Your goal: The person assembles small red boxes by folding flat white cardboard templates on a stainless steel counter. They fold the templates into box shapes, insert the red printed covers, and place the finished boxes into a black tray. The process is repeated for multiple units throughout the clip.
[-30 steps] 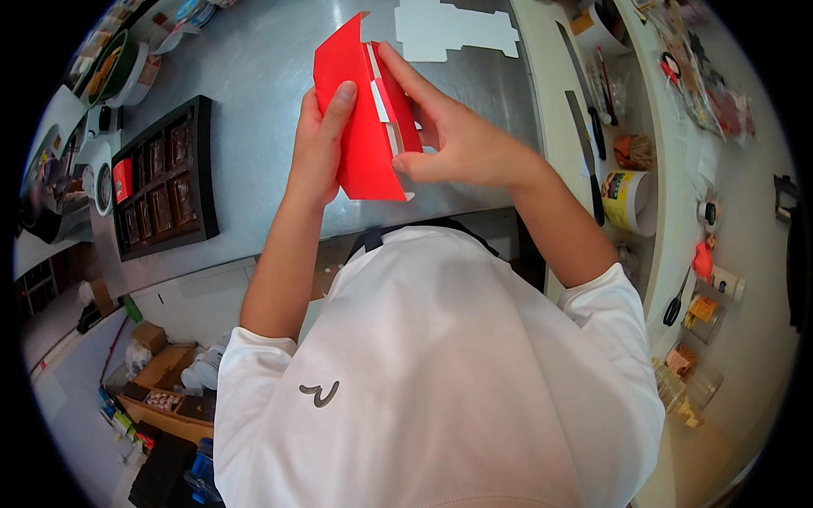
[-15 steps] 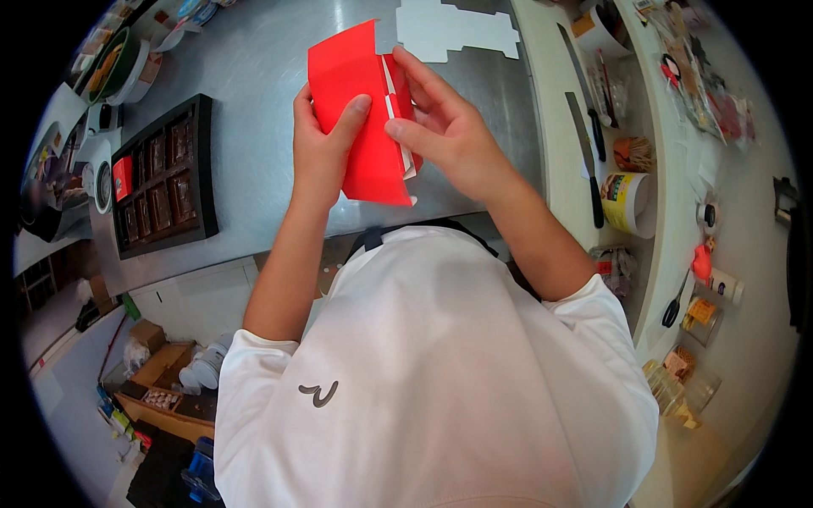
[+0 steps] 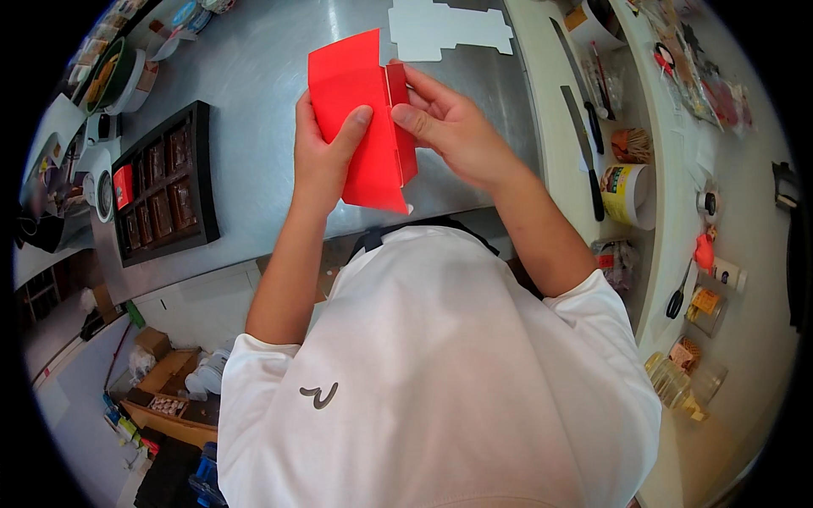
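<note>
Between my two hands I hold a red folded cardboard box [image 3: 357, 135] above the steel table. My left hand [image 3: 326, 152] grips its left side, thumb flat on the broad red face and fingers out of sight behind. On the other side, my right hand [image 3: 453, 127] pinches the narrow side panel, its thumb on the fold and its fingers mostly hidden behind the box. End flaps stick out at the box's top and bottom. Beyond it lies a flat white die-cut card [image 3: 449, 30] on the table.
To the left sits a black tray [image 3: 165, 182] with dark wrapped pieces and a small red box [image 3: 123, 186]. Two long knives [image 3: 584, 148] lie on the right-hand ledge, near a yellow-labelled tub [image 3: 625, 196]. A green bowl [image 3: 106, 74] stands at the far left of the steel table [image 3: 254, 59].
The side panel of the red box has been folded over, covering the white inner edge that showed before. My right thumb has moved slightly up along the fold.
</note>
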Demonstrator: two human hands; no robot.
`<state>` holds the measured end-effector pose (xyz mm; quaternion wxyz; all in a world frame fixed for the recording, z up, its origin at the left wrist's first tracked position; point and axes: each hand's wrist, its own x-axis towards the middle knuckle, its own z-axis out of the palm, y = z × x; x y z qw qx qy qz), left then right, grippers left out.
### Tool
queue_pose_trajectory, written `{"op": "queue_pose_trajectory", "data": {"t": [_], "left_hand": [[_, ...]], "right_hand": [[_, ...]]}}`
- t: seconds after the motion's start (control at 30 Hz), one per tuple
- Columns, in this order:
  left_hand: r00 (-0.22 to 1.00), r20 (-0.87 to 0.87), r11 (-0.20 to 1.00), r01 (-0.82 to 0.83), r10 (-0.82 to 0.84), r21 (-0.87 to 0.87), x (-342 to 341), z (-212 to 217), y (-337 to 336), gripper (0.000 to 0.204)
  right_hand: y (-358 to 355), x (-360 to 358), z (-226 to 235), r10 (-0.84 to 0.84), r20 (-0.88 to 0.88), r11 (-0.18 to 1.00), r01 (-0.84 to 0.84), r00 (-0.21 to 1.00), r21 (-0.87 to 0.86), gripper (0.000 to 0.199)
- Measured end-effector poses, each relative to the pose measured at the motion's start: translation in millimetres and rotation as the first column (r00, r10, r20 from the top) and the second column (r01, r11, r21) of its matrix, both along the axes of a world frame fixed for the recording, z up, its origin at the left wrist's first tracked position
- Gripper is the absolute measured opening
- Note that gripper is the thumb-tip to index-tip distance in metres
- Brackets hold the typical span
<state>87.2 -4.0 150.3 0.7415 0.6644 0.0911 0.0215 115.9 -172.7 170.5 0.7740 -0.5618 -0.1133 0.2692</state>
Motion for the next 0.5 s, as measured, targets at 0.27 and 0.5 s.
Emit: {"op": "queue_pose_trajectory", "data": {"t": [0.27, 0.5], "left_hand": [[1.0, 0.014, 0.999, 0.017, -0.017, -0.031, -6.0, -3.8, -2.0, 0.064], [0.999, 0.01, 0.997, 0.035, -0.034, -0.066, -8.8, -4.6, -2.1, 0.063]], "right_hand": [[3.2, -6.0, -6.3, 0.013, -0.06, 1.0, -0.014, 0.998, -0.015, 0.053], [1.5, -13.8, -4.2, 0.002, -0.02, 0.998, -0.001, 1.0, 0.058, 0.055]]}}
